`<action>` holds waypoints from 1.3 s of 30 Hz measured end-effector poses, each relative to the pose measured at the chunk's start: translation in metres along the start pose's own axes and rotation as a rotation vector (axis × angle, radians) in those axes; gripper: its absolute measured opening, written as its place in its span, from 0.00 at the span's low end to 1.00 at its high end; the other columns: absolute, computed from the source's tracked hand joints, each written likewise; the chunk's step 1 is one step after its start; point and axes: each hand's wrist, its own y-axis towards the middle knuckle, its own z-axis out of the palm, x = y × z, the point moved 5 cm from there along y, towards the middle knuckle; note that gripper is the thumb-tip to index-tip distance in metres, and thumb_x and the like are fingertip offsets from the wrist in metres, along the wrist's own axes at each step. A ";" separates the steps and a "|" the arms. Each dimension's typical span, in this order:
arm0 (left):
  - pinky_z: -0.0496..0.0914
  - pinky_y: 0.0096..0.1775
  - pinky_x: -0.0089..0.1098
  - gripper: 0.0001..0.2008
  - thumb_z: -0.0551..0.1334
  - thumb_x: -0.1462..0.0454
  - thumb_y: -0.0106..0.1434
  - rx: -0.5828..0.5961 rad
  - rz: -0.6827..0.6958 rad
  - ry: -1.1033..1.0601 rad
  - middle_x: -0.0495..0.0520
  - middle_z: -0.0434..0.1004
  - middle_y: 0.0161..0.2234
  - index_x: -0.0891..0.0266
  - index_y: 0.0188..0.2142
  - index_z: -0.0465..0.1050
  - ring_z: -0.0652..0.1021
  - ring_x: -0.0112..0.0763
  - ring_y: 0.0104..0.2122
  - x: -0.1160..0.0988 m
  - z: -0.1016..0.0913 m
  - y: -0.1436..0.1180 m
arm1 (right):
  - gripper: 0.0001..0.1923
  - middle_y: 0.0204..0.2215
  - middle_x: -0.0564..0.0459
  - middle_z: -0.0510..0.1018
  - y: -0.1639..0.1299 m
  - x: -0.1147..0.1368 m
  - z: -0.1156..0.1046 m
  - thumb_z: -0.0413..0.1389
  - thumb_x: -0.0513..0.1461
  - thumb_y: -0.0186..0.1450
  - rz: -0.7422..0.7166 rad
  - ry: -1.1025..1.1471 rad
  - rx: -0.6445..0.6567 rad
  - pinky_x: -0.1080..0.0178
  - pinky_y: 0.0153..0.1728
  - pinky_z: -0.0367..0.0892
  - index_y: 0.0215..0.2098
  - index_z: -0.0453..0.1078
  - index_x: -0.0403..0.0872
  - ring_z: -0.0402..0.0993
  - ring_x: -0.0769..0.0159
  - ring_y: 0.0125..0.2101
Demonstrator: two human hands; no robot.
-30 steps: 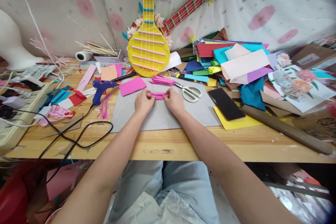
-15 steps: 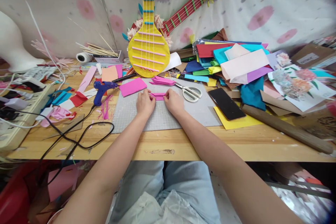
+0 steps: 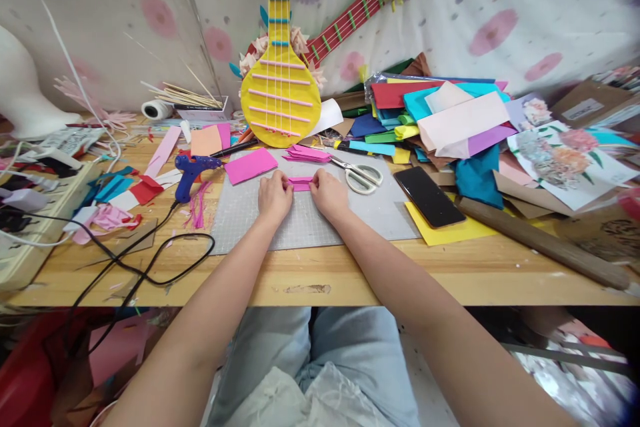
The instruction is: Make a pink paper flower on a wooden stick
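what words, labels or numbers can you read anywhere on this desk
None can be read.
White label on the cardboard box: print too blurred.
White device with buttons at the far left: markings too small.
Phone: screen dark, no text.
Grey cutting mat: grid lines only.

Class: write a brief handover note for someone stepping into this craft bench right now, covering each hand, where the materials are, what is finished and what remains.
Left hand: grip pinches the left end of the small folded pink strip.
Right hand: grip pinches its right end.
The strip lies on the grey cutting mat. A stack of folded pink pieces sits behind it, a flat pink sheet to the left, scissors to the right, blue glue gun off the mat's left edge.
Done: several pieces folded.
Left: this strip is mid-fold; the pink sheet is unfolded.
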 end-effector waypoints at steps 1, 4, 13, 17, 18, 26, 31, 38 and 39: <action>0.61 0.43 0.39 0.06 0.56 0.66 0.57 0.018 0.027 0.012 0.55 0.71 0.31 0.58 0.35 0.67 0.67 0.39 0.39 -0.001 0.001 0.000 | 0.07 0.36 0.48 0.74 0.000 0.000 0.000 0.47 0.39 0.63 -0.004 -0.008 -0.001 0.62 0.31 0.60 0.38 0.64 0.47 0.70 0.60 0.36; 0.60 0.44 0.40 0.08 0.53 0.66 0.59 0.042 0.082 0.061 0.57 0.69 0.33 0.56 0.33 0.71 0.66 0.41 0.41 -0.004 0.003 0.000 | 0.08 0.36 0.47 0.74 -0.001 0.001 0.000 0.47 0.40 0.63 -0.014 -0.041 0.001 0.62 0.31 0.59 0.40 0.63 0.47 0.70 0.60 0.36; 0.60 0.44 0.39 0.10 0.56 0.58 0.57 -0.019 0.112 0.134 0.58 0.67 0.34 0.58 0.33 0.74 0.64 0.42 0.43 -0.013 0.000 -0.004 | 0.16 0.38 0.43 0.71 -0.004 0.009 0.003 0.45 0.47 0.64 -0.057 -0.080 -0.012 0.61 0.33 0.60 0.42 0.61 0.44 0.67 0.57 0.38; 0.60 0.46 0.39 0.08 0.58 0.61 0.55 -0.006 0.059 0.100 0.57 0.67 0.33 0.56 0.32 0.75 0.64 0.42 0.42 -0.007 0.000 -0.001 | 0.12 0.39 0.44 0.70 -0.007 0.009 0.002 0.47 0.42 0.63 -0.071 -0.099 -0.004 0.62 0.34 0.59 0.42 0.60 0.44 0.66 0.58 0.39; 0.60 0.46 0.38 0.08 0.58 0.63 0.55 -0.001 0.044 0.084 0.57 0.68 0.33 0.56 0.32 0.76 0.64 0.41 0.41 -0.005 0.001 0.000 | 0.11 0.39 0.44 0.70 -0.007 0.007 0.001 0.46 0.40 0.64 -0.062 -0.098 -0.002 0.62 0.33 0.59 0.43 0.60 0.43 0.67 0.59 0.38; 0.62 0.45 0.38 0.15 0.54 0.71 0.53 0.027 0.027 -0.072 0.56 0.69 0.31 0.56 0.31 0.78 0.66 0.39 0.39 0.007 0.003 0.004 | 0.12 0.41 0.43 0.68 -0.004 -0.003 0.001 0.41 0.32 0.63 -0.041 -0.064 -0.003 0.62 0.30 0.57 0.44 0.59 0.43 0.67 0.62 0.33; 0.65 0.39 0.33 0.14 0.55 0.73 0.50 -0.012 -0.038 -0.340 0.54 0.70 0.32 0.63 0.36 0.73 0.69 0.30 0.32 0.020 0.000 0.014 | 0.13 0.41 0.42 0.68 -0.001 -0.005 0.003 0.42 0.31 0.61 -0.034 0.031 -0.011 0.62 0.30 0.57 0.43 0.60 0.43 0.66 0.61 0.34; 0.66 0.40 0.32 0.13 0.56 0.62 0.56 0.162 -0.097 -0.250 0.57 0.74 0.36 0.65 0.39 0.70 0.73 0.32 0.35 0.014 0.004 0.046 | 0.13 0.28 0.51 0.69 0.005 -0.020 -0.004 0.47 0.38 0.59 0.019 0.374 -0.112 0.62 0.32 0.59 0.43 0.61 0.44 0.65 0.64 0.29; 0.66 0.39 0.33 0.14 0.56 0.61 0.56 0.213 -0.109 -0.195 0.58 0.74 0.37 0.65 0.42 0.69 0.74 0.33 0.35 0.011 0.005 0.050 | 0.12 0.30 0.51 0.69 0.006 -0.020 -0.006 0.48 0.39 0.59 -0.017 0.379 -0.157 0.61 0.33 0.60 0.41 0.62 0.45 0.65 0.63 0.31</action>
